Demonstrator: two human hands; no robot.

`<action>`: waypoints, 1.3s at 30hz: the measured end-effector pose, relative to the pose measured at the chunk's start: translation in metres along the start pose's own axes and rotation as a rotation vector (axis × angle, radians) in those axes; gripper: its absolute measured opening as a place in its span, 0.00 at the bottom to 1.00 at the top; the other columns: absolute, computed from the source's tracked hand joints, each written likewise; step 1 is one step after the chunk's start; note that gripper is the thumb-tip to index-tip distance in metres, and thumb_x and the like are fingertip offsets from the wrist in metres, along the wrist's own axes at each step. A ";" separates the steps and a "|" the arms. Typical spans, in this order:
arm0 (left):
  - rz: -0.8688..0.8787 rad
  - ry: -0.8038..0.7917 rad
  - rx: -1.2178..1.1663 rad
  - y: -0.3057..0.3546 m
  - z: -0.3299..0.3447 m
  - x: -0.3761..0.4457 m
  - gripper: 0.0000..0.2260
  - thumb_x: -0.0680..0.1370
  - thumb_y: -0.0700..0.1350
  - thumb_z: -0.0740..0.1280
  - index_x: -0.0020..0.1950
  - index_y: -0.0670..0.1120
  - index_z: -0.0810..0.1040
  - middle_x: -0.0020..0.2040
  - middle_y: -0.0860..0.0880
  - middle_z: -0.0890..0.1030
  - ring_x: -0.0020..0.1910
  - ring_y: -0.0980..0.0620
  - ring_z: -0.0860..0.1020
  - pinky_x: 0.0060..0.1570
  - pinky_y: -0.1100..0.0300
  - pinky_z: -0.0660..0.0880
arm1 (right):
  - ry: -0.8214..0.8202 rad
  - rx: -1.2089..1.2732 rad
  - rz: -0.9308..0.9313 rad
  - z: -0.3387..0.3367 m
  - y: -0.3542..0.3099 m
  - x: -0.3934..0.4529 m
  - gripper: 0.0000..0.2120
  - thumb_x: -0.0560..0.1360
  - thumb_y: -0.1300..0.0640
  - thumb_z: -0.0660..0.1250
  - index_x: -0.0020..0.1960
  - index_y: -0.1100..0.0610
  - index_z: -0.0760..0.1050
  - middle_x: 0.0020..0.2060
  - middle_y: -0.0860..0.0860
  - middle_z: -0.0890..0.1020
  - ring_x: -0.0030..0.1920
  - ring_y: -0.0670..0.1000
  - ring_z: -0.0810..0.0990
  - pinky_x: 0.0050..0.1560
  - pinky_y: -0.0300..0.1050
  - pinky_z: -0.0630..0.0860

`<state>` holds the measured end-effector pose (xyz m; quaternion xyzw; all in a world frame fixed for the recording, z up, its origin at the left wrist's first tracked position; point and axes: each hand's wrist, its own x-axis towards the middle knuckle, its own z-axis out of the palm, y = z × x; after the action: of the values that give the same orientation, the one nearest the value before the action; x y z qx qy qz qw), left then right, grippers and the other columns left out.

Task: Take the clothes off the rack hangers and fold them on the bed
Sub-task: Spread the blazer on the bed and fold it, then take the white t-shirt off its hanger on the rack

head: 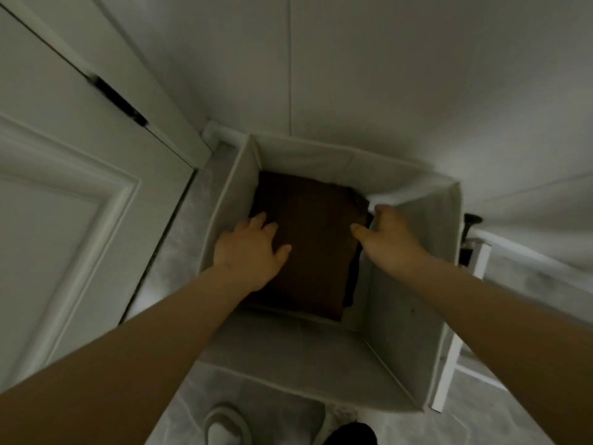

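A folded dark brown garment (pixel 313 245) lies flat at the bottom of a deep white fabric box (pixel 414 303) standing on the floor. My left hand (pixel 248 250) reaches into the box and rests flat on the garment's left side, fingers spread. On the garment's right edge is my right hand (pixel 386 237), with the thumb over the cloth and the fingers reaching down beside it near the box's right wall. A darker piece of cloth (pixel 351 284) shows under the brown one along its right side.
A white panelled door (pixel 64 200) with a black hinge stands at the left. White walls meet behind the box. A white frame (pixel 455 354) stands close against the box's right side. A slipper (pixel 221 425) shows on the grey floor below.
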<state>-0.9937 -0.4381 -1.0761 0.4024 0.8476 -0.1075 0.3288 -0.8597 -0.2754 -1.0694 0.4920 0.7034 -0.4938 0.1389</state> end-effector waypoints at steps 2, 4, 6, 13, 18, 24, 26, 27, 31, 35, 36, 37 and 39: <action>0.006 0.181 -0.038 -0.002 -0.036 -0.019 0.27 0.79 0.62 0.50 0.75 0.50 0.60 0.75 0.49 0.60 0.71 0.46 0.64 0.64 0.50 0.66 | 0.017 -0.009 -0.032 -0.019 -0.031 -0.024 0.29 0.79 0.50 0.61 0.75 0.56 0.54 0.70 0.54 0.64 0.66 0.53 0.67 0.55 0.38 0.62; 0.023 0.308 -0.120 -0.004 -0.070 -0.043 0.27 0.79 0.62 0.51 0.73 0.49 0.63 0.73 0.48 0.64 0.69 0.47 0.66 0.62 0.51 0.68 | 0.029 -0.021 -0.089 -0.038 -0.067 -0.053 0.26 0.79 0.49 0.60 0.74 0.52 0.57 0.67 0.53 0.67 0.64 0.52 0.69 0.54 0.37 0.64; 0.047 0.363 -0.216 -0.005 -0.105 -0.072 0.30 0.77 0.64 0.49 0.72 0.48 0.65 0.72 0.47 0.66 0.68 0.46 0.67 0.62 0.50 0.69 | 0.040 -0.046 -0.151 -0.059 -0.105 -0.087 0.22 0.79 0.51 0.60 0.72 0.49 0.61 0.60 0.51 0.73 0.56 0.49 0.73 0.48 0.34 0.67; 0.067 0.642 -0.687 -0.008 -0.257 -0.190 0.24 0.79 0.60 0.55 0.70 0.48 0.69 0.69 0.48 0.70 0.66 0.48 0.69 0.65 0.52 0.67 | 0.121 0.002 -0.283 -0.123 -0.229 -0.216 0.15 0.79 0.51 0.61 0.65 0.49 0.70 0.54 0.50 0.76 0.53 0.51 0.77 0.38 0.33 0.68; 0.160 0.765 -0.970 0.020 -0.367 -0.308 0.21 0.79 0.59 0.54 0.68 0.51 0.71 0.65 0.52 0.73 0.61 0.52 0.73 0.63 0.51 0.70 | 0.244 -0.030 -0.413 -0.187 -0.314 -0.347 0.14 0.78 0.51 0.62 0.62 0.50 0.72 0.52 0.50 0.79 0.52 0.52 0.80 0.46 0.40 0.73; 0.356 1.007 -1.072 0.040 -0.493 -0.443 0.17 0.81 0.54 0.55 0.65 0.48 0.74 0.61 0.52 0.74 0.49 0.60 0.73 0.46 0.76 0.66 | 0.527 0.136 -0.593 -0.272 -0.391 -0.534 0.09 0.78 0.54 0.61 0.59 0.49 0.71 0.52 0.51 0.80 0.48 0.50 0.81 0.49 0.44 0.76; 0.436 1.060 -1.232 0.049 -0.517 -0.488 0.14 0.80 0.52 0.57 0.59 0.48 0.75 0.57 0.51 0.77 0.49 0.55 0.76 0.54 0.66 0.73 | 0.593 0.206 -0.635 -0.274 -0.397 -0.591 0.09 0.78 0.54 0.61 0.58 0.49 0.70 0.51 0.51 0.80 0.47 0.50 0.81 0.45 0.42 0.75; 0.461 1.047 -1.342 0.057 -0.530 -0.517 0.14 0.80 0.53 0.57 0.57 0.48 0.76 0.56 0.51 0.77 0.51 0.52 0.77 0.58 0.56 0.73 | 0.604 0.227 -0.659 -0.275 -0.399 -0.624 0.09 0.78 0.55 0.61 0.58 0.49 0.69 0.51 0.51 0.80 0.45 0.49 0.81 0.44 0.41 0.75; 0.535 0.899 -1.682 0.101 -0.567 -0.629 0.14 0.81 0.55 0.53 0.54 0.48 0.72 0.51 0.51 0.78 0.50 0.51 0.77 0.58 0.51 0.74 | 0.676 0.201 -0.719 -0.293 -0.403 -0.724 0.11 0.78 0.55 0.60 0.60 0.53 0.70 0.51 0.52 0.80 0.44 0.48 0.82 0.44 0.42 0.77; 0.760 0.935 -1.538 0.144 -0.574 -0.736 0.15 0.81 0.55 0.52 0.57 0.49 0.72 0.52 0.51 0.79 0.49 0.52 0.79 0.48 0.56 0.75 | 0.761 0.162 -0.769 -0.319 -0.379 -0.829 0.08 0.79 0.57 0.58 0.54 0.55 0.74 0.41 0.50 0.83 0.35 0.50 0.81 0.38 0.41 0.74; 0.808 0.938 -1.505 0.157 -0.569 -0.760 0.15 0.81 0.56 0.52 0.57 0.49 0.72 0.52 0.51 0.79 0.48 0.52 0.79 0.47 0.56 0.75 | 0.798 0.151 -0.792 -0.325 -0.363 -0.861 0.08 0.79 0.58 0.58 0.52 0.55 0.75 0.37 0.49 0.83 0.30 0.50 0.79 0.35 0.41 0.73; 0.829 0.936 -1.494 0.166 -0.563 -0.779 0.15 0.81 0.56 0.52 0.57 0.50 0.72 0.52 0.51 0.79 0.47 0.51 0.79 0.46 0.56 0.75 | 0.828 0.151 -0.804 -0.328 -0.348 -0.884 0.08 0.79 0.58 0.58 0.51 0.56 0.76 0.34 0.49 0.83 0.26 0.50 0.76 0.33 0.40 0.71; 0.863 0.943 -1.513 0.191 -0.550 -0.819 0.14 0.81 0.56 0.53 0.55 0.50 0.72 0.50 0.51 0.80 0.46 0.51 0.79 0.43 0.57 0.74 | 0.883 0.156 -0.796 -0.337 -0.307 -0.936 0.08 0.79 0.57 0.59 0.51 0.56 0.76 0.31 0.49 0.83 0.24 0.51 0.72 0.28 0.37 0.68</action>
<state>-0.7316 -0.5687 -0.1147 0.3624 0.5179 0.7623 0.1392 -0.5694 -0.5234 -0.1008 0.3582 0.7865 -0.3069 -0.3985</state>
